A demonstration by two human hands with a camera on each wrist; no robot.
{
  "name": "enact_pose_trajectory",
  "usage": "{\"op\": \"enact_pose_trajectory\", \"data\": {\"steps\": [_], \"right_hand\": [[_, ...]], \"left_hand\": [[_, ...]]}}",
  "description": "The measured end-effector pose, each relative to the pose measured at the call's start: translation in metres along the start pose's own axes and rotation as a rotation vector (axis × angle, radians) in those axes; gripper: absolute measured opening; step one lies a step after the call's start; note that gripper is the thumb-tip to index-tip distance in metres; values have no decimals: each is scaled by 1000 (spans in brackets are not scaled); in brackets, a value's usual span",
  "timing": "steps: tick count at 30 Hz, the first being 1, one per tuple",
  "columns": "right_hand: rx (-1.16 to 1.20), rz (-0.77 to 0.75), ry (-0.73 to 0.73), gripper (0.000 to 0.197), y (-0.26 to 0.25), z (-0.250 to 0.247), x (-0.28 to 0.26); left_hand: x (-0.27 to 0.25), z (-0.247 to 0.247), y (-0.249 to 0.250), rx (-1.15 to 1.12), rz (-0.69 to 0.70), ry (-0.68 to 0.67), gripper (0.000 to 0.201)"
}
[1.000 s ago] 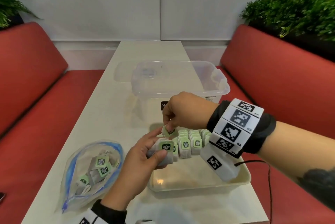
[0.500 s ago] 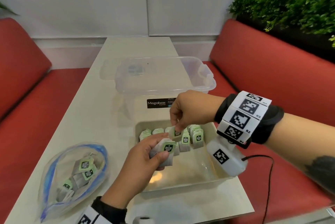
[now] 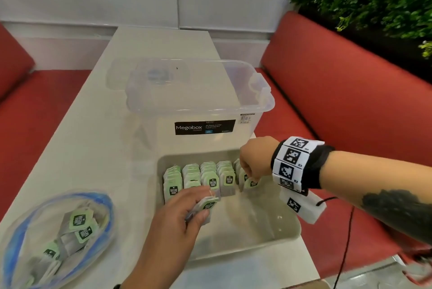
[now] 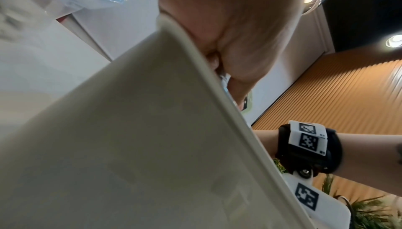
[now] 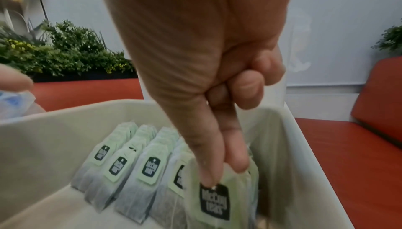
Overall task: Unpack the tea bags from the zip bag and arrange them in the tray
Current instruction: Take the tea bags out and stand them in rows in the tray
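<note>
The right hand [image 5: 208, 95] pinches one tea bag [image 5: 214, 203] by its top and stands it at the right end of the rows in the tray [image 3: 275, 239]. Best to let go only when it leans on its row. The left hand [image 3: 173, 225] grips a small stack [image 3: 205, 205]. More wait in the zip bag [image 3: 56, 237].
</note>
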State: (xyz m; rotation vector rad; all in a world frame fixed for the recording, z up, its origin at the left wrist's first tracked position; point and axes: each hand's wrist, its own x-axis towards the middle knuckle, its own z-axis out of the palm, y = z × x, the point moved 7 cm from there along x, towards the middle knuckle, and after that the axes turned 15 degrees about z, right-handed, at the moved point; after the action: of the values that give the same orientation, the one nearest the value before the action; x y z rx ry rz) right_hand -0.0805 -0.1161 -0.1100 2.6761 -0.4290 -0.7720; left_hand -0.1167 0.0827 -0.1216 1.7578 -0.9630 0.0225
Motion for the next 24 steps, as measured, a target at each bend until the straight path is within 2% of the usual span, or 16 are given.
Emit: {"op": "enact_pose_trajectory", "data": {"steps": [4, 8, 13, 16, 20, 24], "right_hand": [[-83, -2, -33, 9, -5, 6, 10], [-144, 3, -61, 16, -11, 10, 18], [-145, -11, -50, 5, -14, 10, 20], [-153, -6, -38, 8, -14, 8, 21], [-165, 15, -57, 14, -12, 9, 22], [-136, 21, -70, 16, -8, 9, 21]], "left_hand": [[0, -2, -1, 20, 1, -7, 43], [0, -1, -3, 16, 0, -5, 44], [-2, -2, -4, 13, 5, 9, 43], [-1, -4, -4, 11, -5, 12, 44], [-2, -3, -9, -64, -81, 43, 40], [-6, -2, -15, -152, -178, 77, 50]]}}
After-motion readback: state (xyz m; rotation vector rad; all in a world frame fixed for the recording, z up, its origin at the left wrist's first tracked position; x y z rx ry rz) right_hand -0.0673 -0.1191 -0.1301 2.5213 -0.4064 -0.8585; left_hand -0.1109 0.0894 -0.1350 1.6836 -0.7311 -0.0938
